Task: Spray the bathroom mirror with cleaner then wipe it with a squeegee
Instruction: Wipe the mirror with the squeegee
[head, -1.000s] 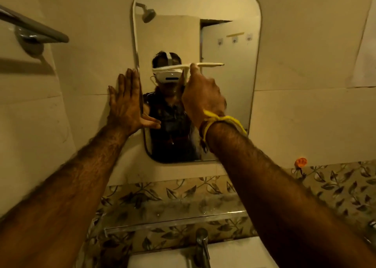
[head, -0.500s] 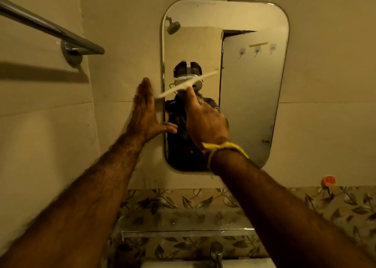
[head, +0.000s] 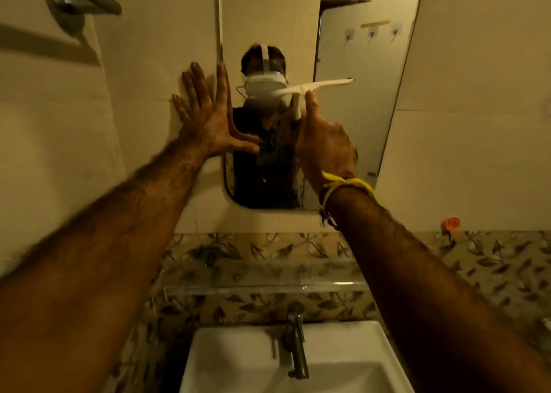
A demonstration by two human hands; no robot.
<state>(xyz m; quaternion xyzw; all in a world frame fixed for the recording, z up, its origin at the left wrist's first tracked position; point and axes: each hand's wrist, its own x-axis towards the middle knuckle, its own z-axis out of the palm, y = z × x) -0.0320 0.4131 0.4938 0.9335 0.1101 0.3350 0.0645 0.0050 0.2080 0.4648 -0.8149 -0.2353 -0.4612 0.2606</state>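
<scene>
I see right hand (head: 325, 145) gripping squeegee (head: 316, 87) handle, blade on mirror (head: 357, 109) mid-glass, tilted. Left hand (head: 205, 118) flat, fingers spread, pressed on wall at mirror's left edge.

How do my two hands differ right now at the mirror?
The left hand lies flat with fingers spread on the wall beside the mirror; the right hand is curled round the white squeegee. The left holds nothing; the right wears a yellow wrist thread. Both are raised toward the mirror.
</scene>
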